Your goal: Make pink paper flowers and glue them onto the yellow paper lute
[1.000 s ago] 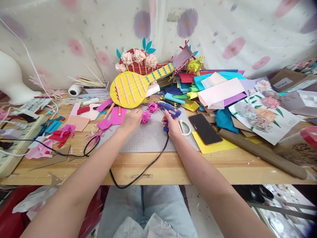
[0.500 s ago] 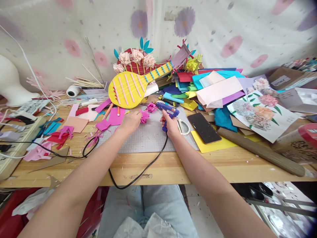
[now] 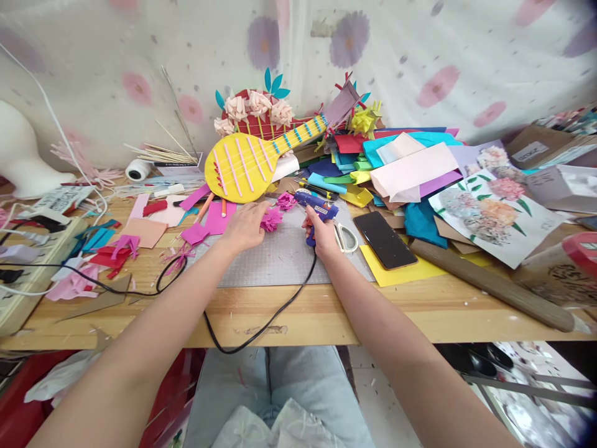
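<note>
Just right of the left hand (image 3: 245, 227), whose fingertips pinch a pink paper flower (image 3: 272, 219), the right hand (image 3: 323, 235) grips the glue gun (image 3: 316, 211); its hot nozzle could burn those fingers or smear glue.

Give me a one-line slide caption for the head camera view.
Left hand holds a pink paper flower while right hand grips a blue glue gun on a cutting mat.

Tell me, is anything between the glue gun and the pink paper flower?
Nothing visible. The blue glue gun in the right hand points left toward the pink paper flower at the left hand, with only bare grey cutting mat between.
</note>
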Demonstrator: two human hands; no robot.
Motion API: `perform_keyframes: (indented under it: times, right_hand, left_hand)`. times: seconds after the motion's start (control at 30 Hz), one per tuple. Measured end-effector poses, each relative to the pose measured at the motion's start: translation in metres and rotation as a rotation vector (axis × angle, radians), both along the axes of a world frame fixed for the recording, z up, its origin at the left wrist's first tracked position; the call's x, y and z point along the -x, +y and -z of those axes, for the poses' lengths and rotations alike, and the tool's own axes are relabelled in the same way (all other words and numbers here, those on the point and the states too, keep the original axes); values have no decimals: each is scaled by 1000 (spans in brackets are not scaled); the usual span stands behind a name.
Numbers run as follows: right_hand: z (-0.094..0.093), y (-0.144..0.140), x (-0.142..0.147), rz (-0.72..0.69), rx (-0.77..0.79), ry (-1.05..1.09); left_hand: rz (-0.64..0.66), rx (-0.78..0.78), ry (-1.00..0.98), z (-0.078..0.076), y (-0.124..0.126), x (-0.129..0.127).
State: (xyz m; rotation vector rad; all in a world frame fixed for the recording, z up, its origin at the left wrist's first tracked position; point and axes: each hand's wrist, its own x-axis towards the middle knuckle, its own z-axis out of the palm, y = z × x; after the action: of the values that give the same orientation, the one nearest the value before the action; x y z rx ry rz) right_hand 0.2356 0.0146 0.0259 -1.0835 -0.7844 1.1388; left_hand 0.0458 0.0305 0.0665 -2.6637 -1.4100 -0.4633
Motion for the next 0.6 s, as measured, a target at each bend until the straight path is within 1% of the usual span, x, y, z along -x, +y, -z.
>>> perform_keyframes:
  times: [0.1, 0.27, 0.5, 0.6]
  right_hand:
    - [0, 0, 0, 2, 7, -10]
    - [0, 1, 0, 2, 4, -5]
    - [4, 2, -2, -4, -12, -16]
    - [3, 1, -1, 1, -5, -20]
  left_hand:
    - [9, 20, 32, 1, 0, -1]
    - [33, 58, 40, 6, 2, 0]
    - [86, 20, -42, 11, 5, 5]
    - [95, 17, -8, 12, 6, 5]
